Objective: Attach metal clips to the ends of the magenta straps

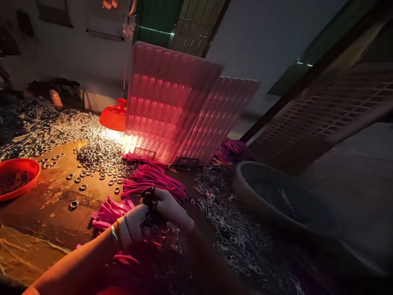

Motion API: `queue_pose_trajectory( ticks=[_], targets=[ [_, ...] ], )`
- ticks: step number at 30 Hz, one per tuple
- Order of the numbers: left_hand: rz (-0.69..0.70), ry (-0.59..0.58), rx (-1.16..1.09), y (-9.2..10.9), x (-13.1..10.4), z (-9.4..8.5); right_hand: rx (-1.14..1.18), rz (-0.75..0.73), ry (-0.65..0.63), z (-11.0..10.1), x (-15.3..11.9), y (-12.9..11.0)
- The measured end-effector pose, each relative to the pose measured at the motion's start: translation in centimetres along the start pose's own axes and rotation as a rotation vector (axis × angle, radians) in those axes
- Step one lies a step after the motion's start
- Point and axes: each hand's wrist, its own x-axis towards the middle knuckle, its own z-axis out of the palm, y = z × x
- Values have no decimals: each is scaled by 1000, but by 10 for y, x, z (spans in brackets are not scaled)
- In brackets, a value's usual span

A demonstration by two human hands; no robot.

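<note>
My left hand (135,223), with a bracelet at the wrist, meets my right hand (173,209) low in the middle of the view. Both have their fingers bent and pressed together, with dark bands on some fingers. Whatever they pinch is lost in shadow. Bundles of magenta straps (153,182) lie just beyond the hands, and another magenta bundle (107,215) is beside my left hand. To the right of my right hand spreads a heap of small metal clasps (227,225). Metal rings (101,153) are piled further back on the left.
A red lamp (113,116) hangs low over the rings. Translucent ribbed panels (172,102) stand upright behind the straps in wire holders. An orange-red bowl (33,178) sits at left on the worn table (58,205). A large basin (245,180) occupies the right side.
</note>
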Motion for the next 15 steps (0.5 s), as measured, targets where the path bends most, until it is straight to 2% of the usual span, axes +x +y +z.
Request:
queue_pose_trajectory(
  ticks=[3, 6, 11, 15],
  targets=[
    [87, 98, 5, 7, -6, -8, -56, -11, 110, 1, -1, 3],
    [152, 110, -7, 15, -19, -8, -30, -29, 216, 3, -4, 13],
    [180, 56, -18, 25, -34, 6, 45, -57, 313, 7, -15, 19],
    [198, 31, -64, 32, -37, 11, 2, -157, 462, 12, -40, 10]
  ],
)
